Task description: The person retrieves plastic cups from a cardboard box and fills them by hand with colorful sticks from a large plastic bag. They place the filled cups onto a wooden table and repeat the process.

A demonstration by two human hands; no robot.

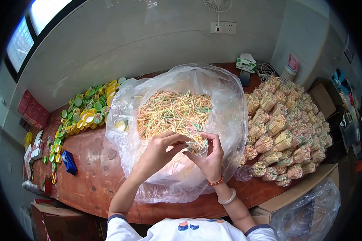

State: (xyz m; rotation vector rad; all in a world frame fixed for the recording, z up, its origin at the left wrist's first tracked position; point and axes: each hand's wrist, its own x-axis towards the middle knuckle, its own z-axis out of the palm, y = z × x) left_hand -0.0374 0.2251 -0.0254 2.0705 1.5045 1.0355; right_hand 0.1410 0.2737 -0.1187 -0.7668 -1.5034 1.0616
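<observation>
My right hand [212, 157] grips a small clear cup [197, 149] with short pastel sticks in it. At the cup's left side, my left hand [165, 149] has its thumb and fingers drawn together; anything between the fingertips is too small to make out. Both hands are over the near part of a large open clear plastic bag [227, 116]. A wide heap of loose pastel sticks [173, 112] lies in the bag beyond them.
Many stick bundles [283, 140] are piled at the right, near an empty clear cup [244, 173]. Yellow and green lids [88, 116] lie at the left, near a blue tool [69, 162]. A tissue box [246, 63] and pink-topped bottle [289, 69] stand behind.
</observation>
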